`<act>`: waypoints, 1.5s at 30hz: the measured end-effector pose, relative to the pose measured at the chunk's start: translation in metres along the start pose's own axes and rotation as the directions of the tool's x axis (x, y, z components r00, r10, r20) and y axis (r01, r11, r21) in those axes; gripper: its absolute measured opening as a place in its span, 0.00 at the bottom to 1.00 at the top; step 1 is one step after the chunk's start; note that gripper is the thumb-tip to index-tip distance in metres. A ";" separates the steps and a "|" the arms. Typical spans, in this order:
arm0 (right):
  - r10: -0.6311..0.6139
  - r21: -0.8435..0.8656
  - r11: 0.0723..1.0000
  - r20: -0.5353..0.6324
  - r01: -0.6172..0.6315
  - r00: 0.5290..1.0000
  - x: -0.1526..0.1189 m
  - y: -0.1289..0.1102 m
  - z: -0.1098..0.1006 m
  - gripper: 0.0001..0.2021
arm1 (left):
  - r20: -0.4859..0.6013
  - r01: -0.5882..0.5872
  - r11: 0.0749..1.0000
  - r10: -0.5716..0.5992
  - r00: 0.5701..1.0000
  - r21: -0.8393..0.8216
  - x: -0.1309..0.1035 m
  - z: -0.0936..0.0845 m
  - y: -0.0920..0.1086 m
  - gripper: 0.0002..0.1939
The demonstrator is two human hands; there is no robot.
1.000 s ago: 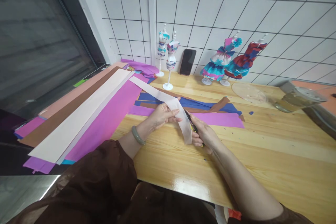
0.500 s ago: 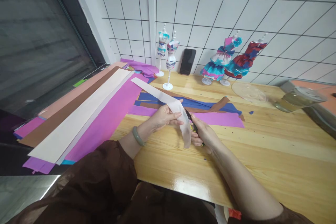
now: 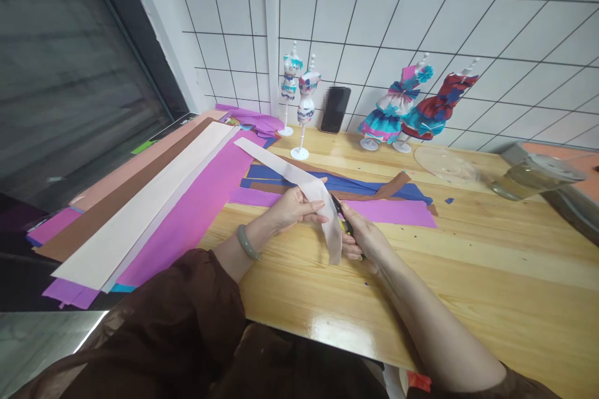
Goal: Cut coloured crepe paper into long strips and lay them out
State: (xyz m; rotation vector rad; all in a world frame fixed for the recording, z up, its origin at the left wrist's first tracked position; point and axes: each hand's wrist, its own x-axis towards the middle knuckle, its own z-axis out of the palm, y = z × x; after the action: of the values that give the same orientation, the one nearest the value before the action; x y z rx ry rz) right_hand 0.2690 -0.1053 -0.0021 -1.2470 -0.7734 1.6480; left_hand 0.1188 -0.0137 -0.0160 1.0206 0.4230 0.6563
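Observation:
My left hand (image 3: 297,207) pinches a long white paper strip (image 3: 281,166) near its middle, between thumb and fingers. One end of the strip points up and left; the other curves down in front of my right hand. In my right hand (image 3: 364,234) is a pair of black-handled scissors (image 3: 344,218) with a bit of yellow, held right beside the strip's edge. The strip partly hides the blades, so whether they touch the paper is unclear. Beneath my hands lie a purple strip (image 3: 397,212), blue strips (image 3: 346,183) and a brown strip (image 3: 393,186) on the wooden table.
Long sheets in white (image 3: 150,199), brown (image 3: 84,234) and purple (image 3: 196,206) are piled at the left. Small mannequins (image 3: 306,100) and dressed ones (image 3: 390,106) stand by the tiled wall, with a phone (image 3: 335,111) between. A cup (image 3: 528,179) stands right.
Hardly anything differs. Both hands, the white strip and the scissors keep nearly the same position; the view has shifted very slightly.

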 end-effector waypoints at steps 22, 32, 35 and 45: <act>-0.033 -0.056 0.998 -0.007 0.032 0.999 0.000 0.001 -0.002 0.20 | 0.045 0.036 0.999 -0.037 0.998 0.025 -0.002 0.001 -0.003 0.36; -0.040 -0.045 0.998 0.008 0.041 0.999 0.000 0.000 0.002 0.18 | -0.085 0.019 1.000 -0.019 0.996 -0.010 0.000 -0.002 0.004 0.23; -0.025 -0.069 0.997 0.013 0.026 1.000 0.000 0.001 0.002 0.18 | -0.141 -0.038 0.992 0.020 0.990 -0.123 0.003 -0.005 0.006 0.17; 0.164 -0.047 0.986 0.048 -0.162 0.985 -0.001 -0.001 0.000 0.21 | -0.236 -0.018 0.904 -0.093 0.967 -0.427 0.006 -0.013 0.010 0.10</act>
State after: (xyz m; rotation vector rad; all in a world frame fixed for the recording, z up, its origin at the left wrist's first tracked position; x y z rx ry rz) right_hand 0.2692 -0.1057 -0.0010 -1.3325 -0.7587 1.8101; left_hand 0.1124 0.0027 -0.0133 0.5107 0.4922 0.8058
